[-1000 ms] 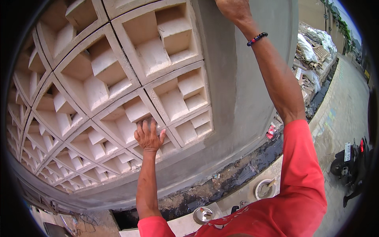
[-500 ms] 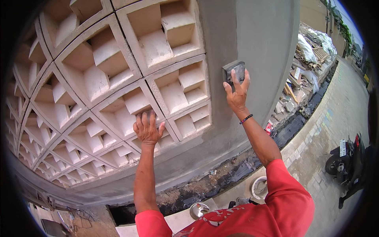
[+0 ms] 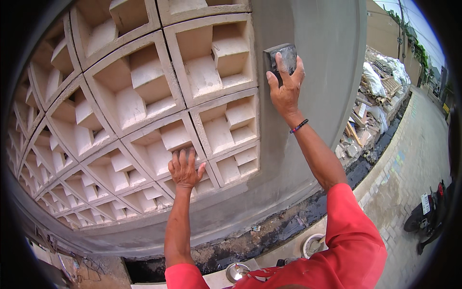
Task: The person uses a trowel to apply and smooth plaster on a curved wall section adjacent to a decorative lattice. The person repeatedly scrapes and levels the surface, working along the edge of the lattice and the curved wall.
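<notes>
My right hand (image 3: 286, 86) grips a dark rectangular block (image 3: 288, 59), which lies against the smooth grey plastered strip of wall (image 3: 317, 91). Its fingers reach over the block's face, and a bead bracelet circles the wrist. Lower and to the left, my left hand (image 3: 185, 169) rests on a pale breeze block (image 3: 156, 153) in the lattice wall. The fingers of that hand lie over the block's lower rim with the thumb spread away; their tips are partly in the recess. I see no tool in it.
Below the wall runs a dark drainage ditch (image 3: 284, 226). A round metal bowl (image 3: 236, 272) and a pale round bucket (image 3: 314, 244) stand beside it. Rubble and sacks (image 3: 373, 96) are heaped beyond the wall's right edge. A motorbike (image 3: 428, 212) stands on the paved lane (image 3: 394, 192).
My right hand has slid the dark block up the plastered strip. My left hand stays on the same breeze block. The whole view has shifted slightly.
</notes>
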`<state>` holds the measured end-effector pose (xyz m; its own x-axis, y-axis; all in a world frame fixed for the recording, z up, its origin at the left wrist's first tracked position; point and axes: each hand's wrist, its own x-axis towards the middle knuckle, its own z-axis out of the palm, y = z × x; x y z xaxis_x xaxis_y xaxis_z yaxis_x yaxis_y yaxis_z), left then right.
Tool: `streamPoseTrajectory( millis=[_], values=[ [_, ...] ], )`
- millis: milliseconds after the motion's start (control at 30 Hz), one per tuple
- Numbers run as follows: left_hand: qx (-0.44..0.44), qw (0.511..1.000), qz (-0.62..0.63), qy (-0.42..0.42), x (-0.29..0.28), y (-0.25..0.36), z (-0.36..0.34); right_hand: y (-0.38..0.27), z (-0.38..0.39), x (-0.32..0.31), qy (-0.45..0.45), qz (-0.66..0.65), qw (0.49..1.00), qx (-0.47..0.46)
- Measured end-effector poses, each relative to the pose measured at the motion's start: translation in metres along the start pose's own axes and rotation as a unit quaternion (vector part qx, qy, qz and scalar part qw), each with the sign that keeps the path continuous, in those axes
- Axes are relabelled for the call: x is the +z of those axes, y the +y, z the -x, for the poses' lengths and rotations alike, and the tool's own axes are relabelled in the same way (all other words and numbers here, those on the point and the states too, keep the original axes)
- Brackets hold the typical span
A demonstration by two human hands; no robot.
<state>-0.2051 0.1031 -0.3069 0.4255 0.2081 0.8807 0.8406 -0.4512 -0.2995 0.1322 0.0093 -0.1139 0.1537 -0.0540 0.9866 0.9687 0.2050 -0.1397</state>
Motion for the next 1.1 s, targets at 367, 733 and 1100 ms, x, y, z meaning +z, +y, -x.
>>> streamPoseTrajectory(
  millis=[367,733,1100],
  values=[
    [0.005,1.0,0.012,0.001,0.0,0.0,-0.001,0.009,-0.146,0.007,0.046,0.04,0.997,-0.054],
    [-0.007,1.0,0.011,-0.004,-0.002,0.003,-0.001,0.021,-0.18,0.009,0.04,0.026,0.995,-0.092],
    [-0.004,1.0,0.002,0.016,0.0,0.009,-0.004,-0.007,-0.298,-0.001,0.022,0.033,0.996,-0.08]
  ],
)
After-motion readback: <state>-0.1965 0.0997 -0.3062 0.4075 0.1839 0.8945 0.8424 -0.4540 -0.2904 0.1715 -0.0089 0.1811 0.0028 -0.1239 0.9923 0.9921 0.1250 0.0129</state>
